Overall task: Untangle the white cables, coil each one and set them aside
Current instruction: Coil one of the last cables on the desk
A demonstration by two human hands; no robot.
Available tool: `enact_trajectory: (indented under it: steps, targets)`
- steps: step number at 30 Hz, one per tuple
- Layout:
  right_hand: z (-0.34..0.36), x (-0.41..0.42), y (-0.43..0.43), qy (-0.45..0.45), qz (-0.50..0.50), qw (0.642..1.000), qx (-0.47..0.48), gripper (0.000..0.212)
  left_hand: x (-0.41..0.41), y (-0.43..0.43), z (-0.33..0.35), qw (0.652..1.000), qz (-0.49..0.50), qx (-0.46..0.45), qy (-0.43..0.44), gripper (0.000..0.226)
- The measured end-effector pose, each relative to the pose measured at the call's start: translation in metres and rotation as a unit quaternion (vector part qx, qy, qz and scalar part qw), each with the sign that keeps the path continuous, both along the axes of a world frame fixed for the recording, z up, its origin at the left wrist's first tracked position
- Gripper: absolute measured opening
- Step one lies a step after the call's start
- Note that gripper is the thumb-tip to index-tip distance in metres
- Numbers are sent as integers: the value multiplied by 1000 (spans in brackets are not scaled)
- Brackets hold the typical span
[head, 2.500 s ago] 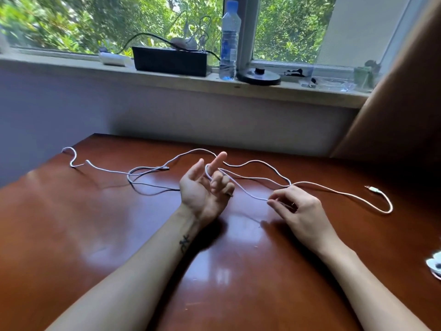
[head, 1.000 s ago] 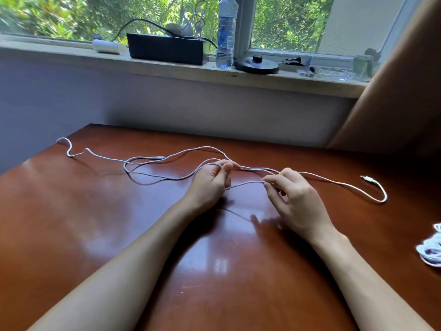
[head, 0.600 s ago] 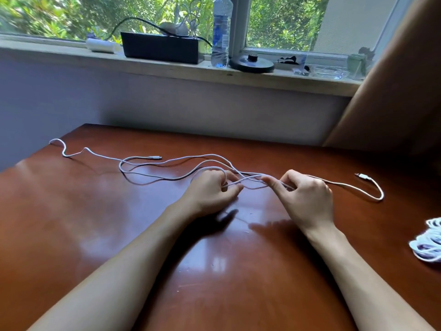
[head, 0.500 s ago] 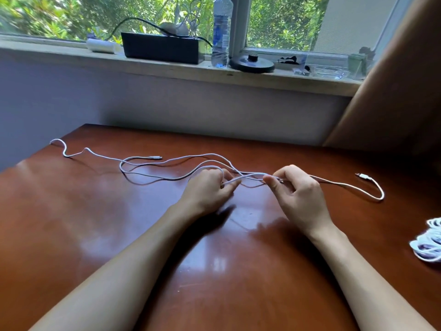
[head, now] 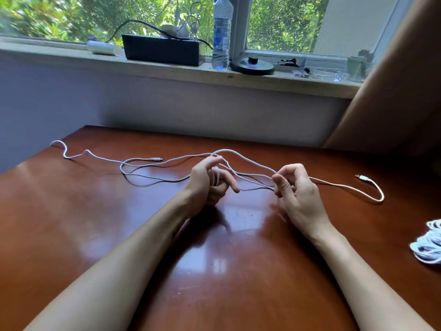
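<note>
**Item:** white cable [head: 343, 186], loose, lying across the brown surface [head: 95, 223]. One plug [head: 361, 177] lies well right of the hands and the slack trails off far left.

**Left hand** [head: 210, 185]: fingers curled, with a turn of cable wound round them. Half a second ago it only pinched the strand.

**Right hand** [head: 298, 192]: thumb and forefinger pinch the cable just right of centre. It now sits further from the left hand than before.

**Change:** a length of cable has come up off the surface and arches between the two hands.

**Reading:** winding of this cable looks to have begun, and most of its length is still uncoiled. Whether a second cable is crossed with it, I cannot tell.

**Also present:** coiled white bundle [head: 427, 244] at the right edge, apparently already set aside.
</note>
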State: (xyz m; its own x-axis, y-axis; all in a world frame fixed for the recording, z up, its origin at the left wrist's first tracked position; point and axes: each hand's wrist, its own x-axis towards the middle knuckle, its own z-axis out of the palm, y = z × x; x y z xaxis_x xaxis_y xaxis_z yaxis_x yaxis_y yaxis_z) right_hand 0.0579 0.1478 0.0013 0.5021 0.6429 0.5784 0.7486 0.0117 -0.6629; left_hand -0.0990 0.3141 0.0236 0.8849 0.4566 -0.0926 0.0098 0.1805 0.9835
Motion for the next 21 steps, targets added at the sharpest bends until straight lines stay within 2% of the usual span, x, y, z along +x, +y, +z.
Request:
enact_trajectory:
  steps: [3,5,14,18,21]
  targets:
    - [-1,1,1,22,-1,1000,6,10,-3,5,0,998,-8,-54,-7,75]
    - [-1,0,1,-3,-7,1000,4,8,-3,6,-2,995,-12,-96,-24,74]
    - [-3,7,-1,-95,-73,992,-44,7,-7,3,0,947,-7,-260,-188,65]
    - [-3,5,1,-140,5,988,-65,5,-9,6,-1,906,25,-324,-270,59]
    - [-5,3,3,-129,68,985,-94,8,-9,11,-4,878,42,-366,-304,61]
